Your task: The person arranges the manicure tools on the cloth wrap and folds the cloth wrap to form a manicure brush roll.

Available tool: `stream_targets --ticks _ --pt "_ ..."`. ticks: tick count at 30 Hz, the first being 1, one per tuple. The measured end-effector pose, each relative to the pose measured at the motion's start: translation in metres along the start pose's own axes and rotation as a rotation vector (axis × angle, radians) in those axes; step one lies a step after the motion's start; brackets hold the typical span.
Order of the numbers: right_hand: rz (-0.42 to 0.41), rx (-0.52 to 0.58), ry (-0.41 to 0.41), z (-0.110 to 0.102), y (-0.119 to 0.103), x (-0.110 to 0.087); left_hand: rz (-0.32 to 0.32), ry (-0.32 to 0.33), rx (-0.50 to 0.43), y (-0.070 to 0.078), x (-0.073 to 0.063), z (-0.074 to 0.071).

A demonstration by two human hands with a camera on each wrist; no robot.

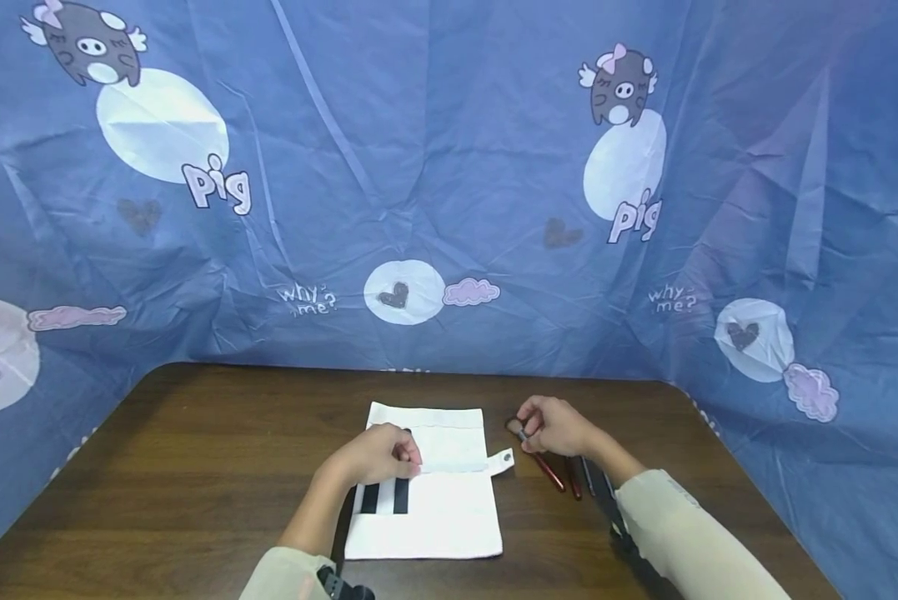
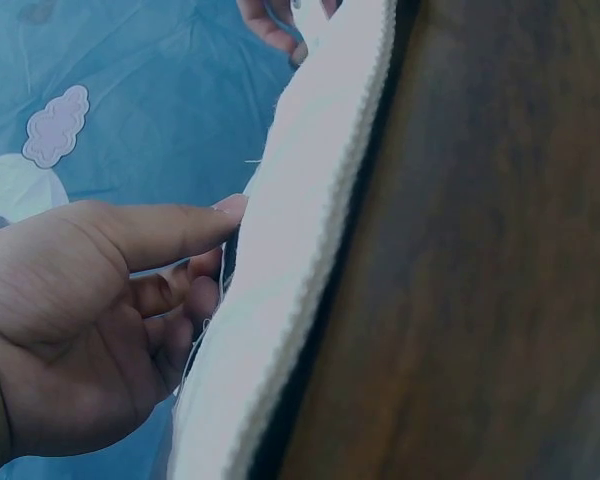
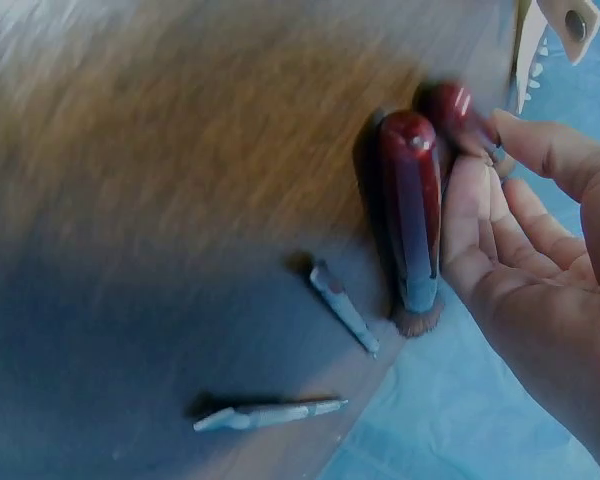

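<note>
A white cloth brush roll [image 1: 449,529] lies unfolded on the table, with black strips showing on its left part and a snap tab at its right. My left hand [image 1: 381,454] is over its left half, thumb and fingertips pinching the edge of the cloth [image 2: 290,210]. To the right of the roll, my right hand [image 1: 557,427] holds a makeup brush [image 1: 548,472] with a red handle between thumb and fingers. Beside it in the right wrist view lie a second red-handled brush [image 3: 412,205] and two thin, pale-ended tools [image 3: 345,310], blurred.
The brown wooden table [image 1: 216,467] reaches out on both sides of the roll. Behind it hangs a blue printed cloth [image 1: 449,192]. The right forearm covers part of the tools on the right.
</note>
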State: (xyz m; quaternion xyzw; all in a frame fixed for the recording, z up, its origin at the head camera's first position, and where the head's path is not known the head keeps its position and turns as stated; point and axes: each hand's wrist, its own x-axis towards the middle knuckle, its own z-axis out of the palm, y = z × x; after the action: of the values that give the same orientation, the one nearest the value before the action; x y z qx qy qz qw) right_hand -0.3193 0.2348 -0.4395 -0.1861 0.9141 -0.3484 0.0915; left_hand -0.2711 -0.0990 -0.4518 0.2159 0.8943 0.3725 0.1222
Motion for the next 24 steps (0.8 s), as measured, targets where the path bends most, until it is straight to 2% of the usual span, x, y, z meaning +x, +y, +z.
stream_targets --ticks 6,12,17,24 --pt "0.015 -0.007 -0.016 0.0026 -0.0027 -0.0003 0.002 0.0 -0.008 -0.0011 0.0004 -0.0006" --pt "-0.022 -0.008 -0.021 0.002 -0.0017 0.0007 0.008 -0.002 -0.003 -0.0023 0.0015 -0.0005" --pt "-0.048 0.026 -0.014 0.0 -0.0025 0.0036 0.016 -0.002 -0.001 -0.0022 0.0017 -0.0006" --pt "-0.031 0.112 0.006 -0.0008 -0.0086 0.0081 0.021 -0.002 -0.003 -0.0018 0.0019 -0.0005"
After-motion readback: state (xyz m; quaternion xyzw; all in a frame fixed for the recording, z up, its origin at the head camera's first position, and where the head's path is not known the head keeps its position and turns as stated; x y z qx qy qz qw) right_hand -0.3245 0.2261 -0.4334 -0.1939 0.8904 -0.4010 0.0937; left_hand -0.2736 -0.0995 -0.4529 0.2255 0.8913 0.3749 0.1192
